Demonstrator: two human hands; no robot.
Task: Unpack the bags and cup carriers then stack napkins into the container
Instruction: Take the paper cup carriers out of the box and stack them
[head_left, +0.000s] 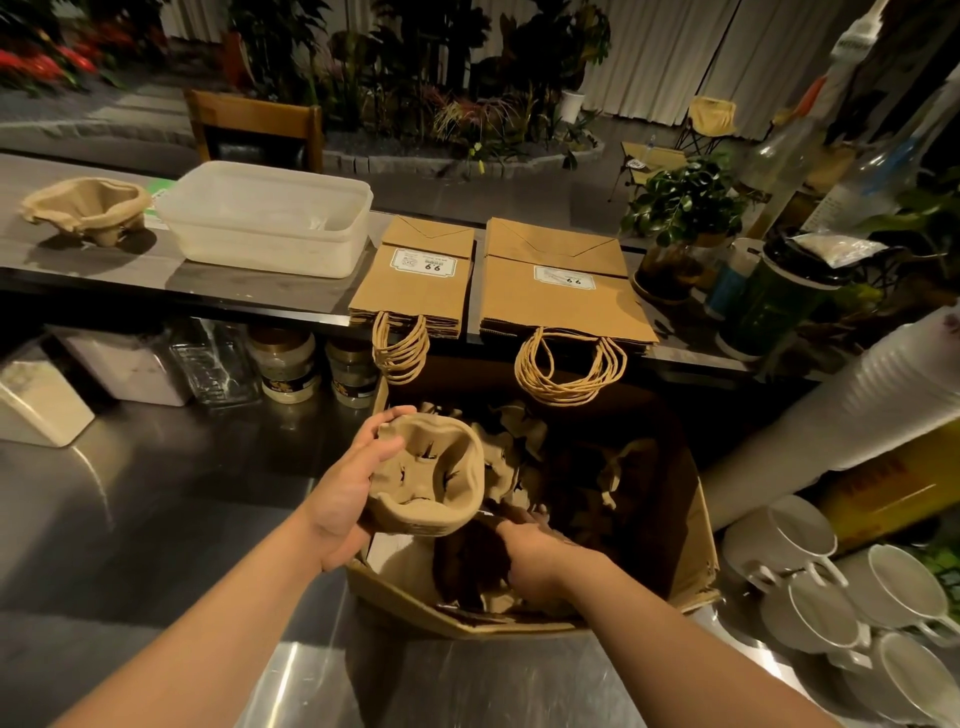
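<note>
My left hand (347, 493) grips a stack of brown pulp cup carriers (431, 478), held above the left side of an open cardboard box (696, 530). My right hand (535, 556) reaches down into the box, fingers curled among more carriers (519, 447); what it touches is in shadow. Two stacks of flat brown paper bags (415, 280) (561, 291) lie on the upper counter, handles hanging over its edge. A translucent white plastic container (265, 218) stands left of the bags. Another cup carrier (85, 208) sits at the far left of that counter.
Jars (288, 364) and clear canisters stand under the upper counter on the steel worktop (156, 493). White mugs (831, 597) and a long sleeve of stacked cups (857, 395) crowd the right. Bottles and a potted plant (680, 208) stand at the back right.
</note>
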